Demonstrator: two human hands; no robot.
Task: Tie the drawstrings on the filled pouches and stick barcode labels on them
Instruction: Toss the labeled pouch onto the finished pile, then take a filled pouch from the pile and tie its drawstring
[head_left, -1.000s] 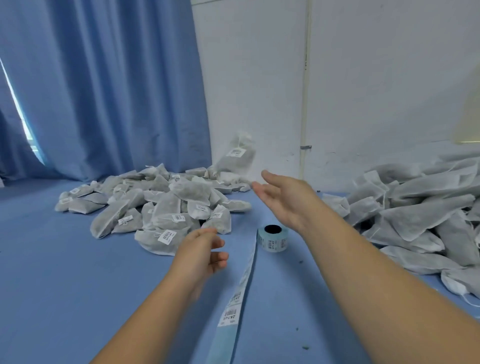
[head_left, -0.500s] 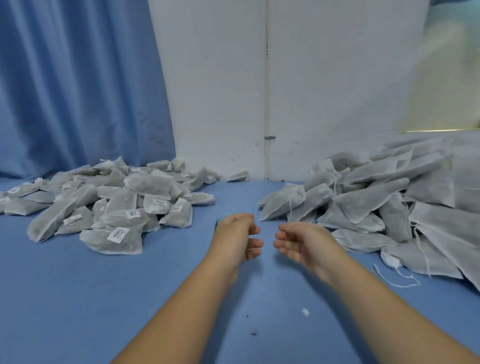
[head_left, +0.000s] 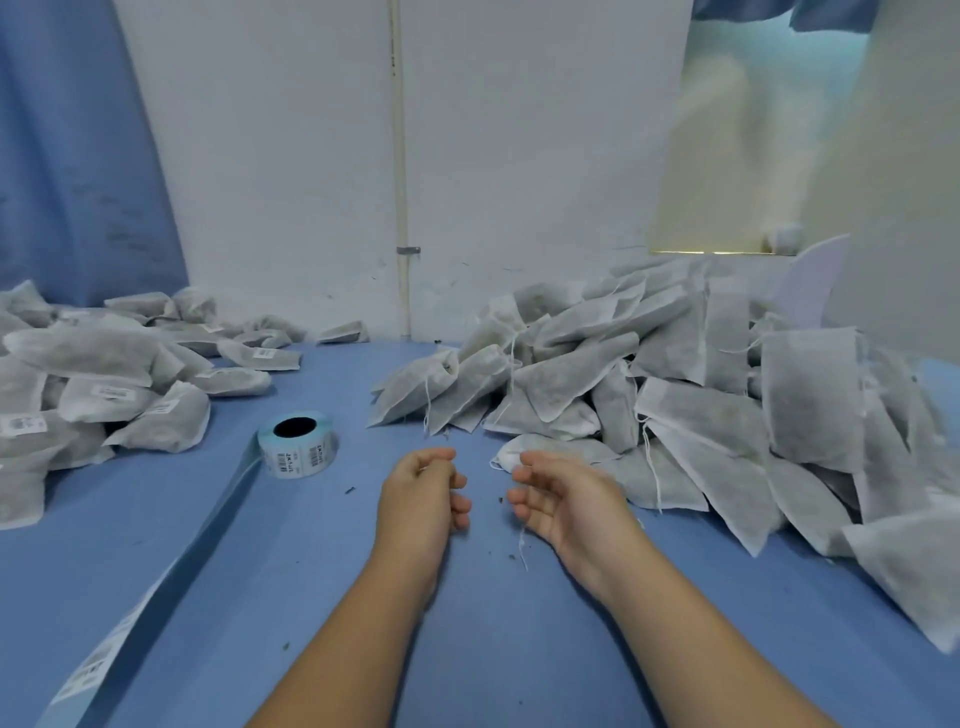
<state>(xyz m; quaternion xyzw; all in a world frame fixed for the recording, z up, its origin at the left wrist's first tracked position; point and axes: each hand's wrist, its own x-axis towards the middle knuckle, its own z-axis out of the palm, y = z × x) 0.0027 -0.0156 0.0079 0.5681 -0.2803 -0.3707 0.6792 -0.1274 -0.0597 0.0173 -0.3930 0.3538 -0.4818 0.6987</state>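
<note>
Pouch (head_left: 569, 450), just beyond right fingers (head_left: 540, 461)

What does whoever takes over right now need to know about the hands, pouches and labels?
Hands: left hand and right hand both hold nothing, fingers loosely curled.
Labels: label roll stands left of the hands, its strip trailing toward the near edge.
Done: labelled pile, far left.
Left: unlabelled pile on the right, strings hanging loose. Its nearest pouch lies just beyond the right hand.
</note>
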